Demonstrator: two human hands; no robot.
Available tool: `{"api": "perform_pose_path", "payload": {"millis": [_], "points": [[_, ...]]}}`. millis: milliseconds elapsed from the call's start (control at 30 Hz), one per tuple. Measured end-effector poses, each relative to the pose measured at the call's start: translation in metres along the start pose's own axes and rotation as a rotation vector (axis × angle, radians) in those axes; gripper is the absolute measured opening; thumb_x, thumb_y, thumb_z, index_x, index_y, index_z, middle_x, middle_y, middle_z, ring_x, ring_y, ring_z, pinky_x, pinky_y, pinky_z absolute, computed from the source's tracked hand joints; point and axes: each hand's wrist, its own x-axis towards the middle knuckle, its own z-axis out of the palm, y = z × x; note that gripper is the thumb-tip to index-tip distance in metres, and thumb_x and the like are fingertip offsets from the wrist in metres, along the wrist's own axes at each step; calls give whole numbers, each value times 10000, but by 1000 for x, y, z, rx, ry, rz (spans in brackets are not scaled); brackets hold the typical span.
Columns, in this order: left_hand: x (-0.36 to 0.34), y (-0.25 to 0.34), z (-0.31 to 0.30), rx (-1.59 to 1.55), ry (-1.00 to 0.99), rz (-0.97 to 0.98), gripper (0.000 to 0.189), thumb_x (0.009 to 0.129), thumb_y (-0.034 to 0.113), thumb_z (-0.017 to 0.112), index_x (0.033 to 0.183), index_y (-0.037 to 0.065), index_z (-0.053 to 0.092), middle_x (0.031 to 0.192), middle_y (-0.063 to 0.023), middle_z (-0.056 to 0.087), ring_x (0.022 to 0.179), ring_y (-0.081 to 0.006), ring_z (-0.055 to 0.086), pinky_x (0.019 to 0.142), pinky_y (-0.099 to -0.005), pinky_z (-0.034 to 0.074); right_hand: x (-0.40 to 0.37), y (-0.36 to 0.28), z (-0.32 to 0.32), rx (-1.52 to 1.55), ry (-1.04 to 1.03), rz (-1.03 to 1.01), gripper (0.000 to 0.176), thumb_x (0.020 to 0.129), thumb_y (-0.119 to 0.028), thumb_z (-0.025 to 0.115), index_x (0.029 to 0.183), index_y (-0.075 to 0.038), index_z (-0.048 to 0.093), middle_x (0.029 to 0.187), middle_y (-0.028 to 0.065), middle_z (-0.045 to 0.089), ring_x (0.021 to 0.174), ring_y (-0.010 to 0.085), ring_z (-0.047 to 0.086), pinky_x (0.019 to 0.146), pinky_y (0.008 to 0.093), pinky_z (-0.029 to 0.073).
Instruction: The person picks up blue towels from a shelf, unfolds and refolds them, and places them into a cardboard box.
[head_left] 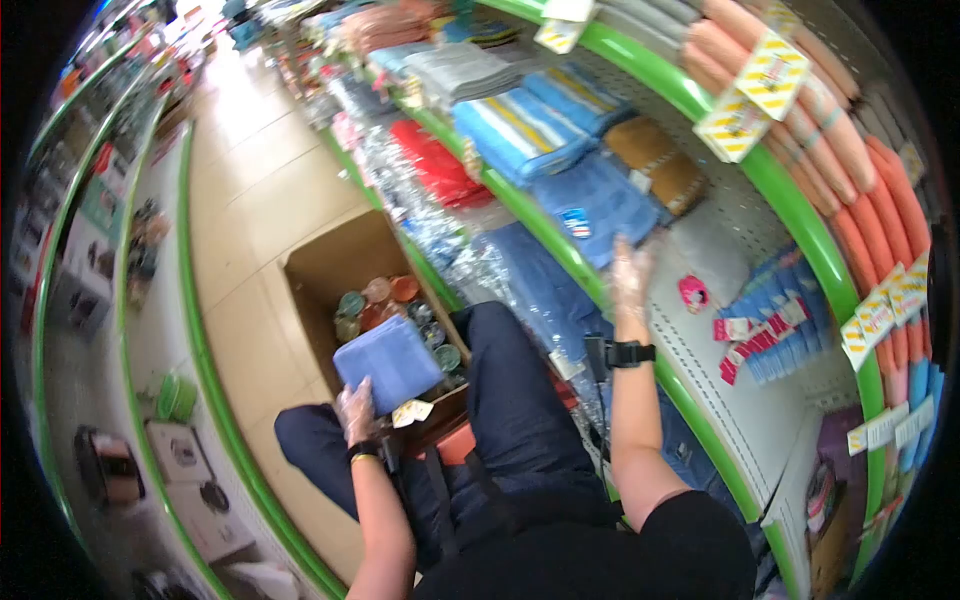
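Observation:
My left hand (355,410), in a clear plastic glove, grips the near left corner of a folded blue towel (388,365). The towel hangs over a cardboard box (318,262) with several round jars (378,290) inside, partly covering them. On the right, my gloved right hand (630,278) has its fingers stretched out at the front edge of another folded blue towel (598,195) with a small label. That towel lies on the shelf beside a brown towel (655,160) and blue striped towels (525,122).
Green-edged shelving (700,440) runs along my right, with rolled orange towels (820,150) higher up. Packs with pink labels (765,335) lie further right on the shelf. Red packaged cloth (435,165) lies on the lower shelf. Another shelf unit (190,400) borders the tiled aisle (240,190).

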Motion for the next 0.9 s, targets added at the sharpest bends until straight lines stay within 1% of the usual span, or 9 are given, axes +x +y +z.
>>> {"api": "perform_pose_path", "payload": {"millis": [167,233,433,533,633,700,733,833,900], "points": [[-24,42,6,250,69,32,297,803,194,591,981,-44,573,900,-106,625,785,-157,563,718,-293,452,-55,-100,-52,42,128,-304,509,795,-98,586,1236,39,370,1210,234,421,1200,322,361,1002,403,310],[-11,20,10,159,78,91,277,814,156,578,1002,-46,559,888,-102,625,745,-158,565,680,-291,462,-90,-119,-53,358,-172,-275,426,773,-47,592,1172,4,450,1185,205,452,1169,326,401,958,385,364],[-16,36,12,-97,-16,141,229,846,89,537,1058,0,544,877,-74,617,726,-122,564,657,-259,470,-173,-114,-24,333,-1014,-226,336,767,-162,612,1062,-11,553,1196,171,489,1085,289,507,911,330,414],[-54,95,17,-337,-184,90,267,832,71,550,1084,-14,533,950,-51,603,796,-113,559,723,-260,466,-207,-72,15,486,-1130,104,424,760,-191,657,1112,-5,510,1152,172,523,1007,270,557,850,327,461],[-72,125,8,-87,-309,237,250,813,75,570,1050,-4,565,940,-51,613,779,-111,575,706,-257,471,-229,-44,38,533,-1160,344,431,797,-212,646,1136,-11,471,1079,116,549,955,204,558,828,305,467],[-86,142,1,5,-296,270,279,782,102,603,1038,-5,576,955,-73,616,821,-150,585,758,-284,459,-228,-51,31,853,-1384,969,402,833,-176,607,1184,-74,440,1035,64,531,885,167,556,784,251,463],[-93,154,-3,122,-352,394,293,764,115,618,1027,-9,579,964,-94,616,848,-180,588,783,-299,451,-230,-50,28,852,-1383,977,402,833,-176,607,1184,-74,440,1035,64,531,885,167,556,784,251,463],[-115,192,-9,279,-432,594,323,727,137,647,1003,-18,582,994,-144,607,911,-254,588,825,-326,436,-229,-49,22,1087,-1745,1346,379,886,-303,524,1161,-59,432,1128,83,518,980,205,543,850,343,457],[-125,204,-13,258,-481,679,320,723,134,656,998,-14,587,1009,-146,607,928,-260,589,831,-326,433,-231,-53,16,1289,-1738,1427,528,855,-370,553,1249,-62,384,1236,104,470,1102,237,488,927,392,407]]}}
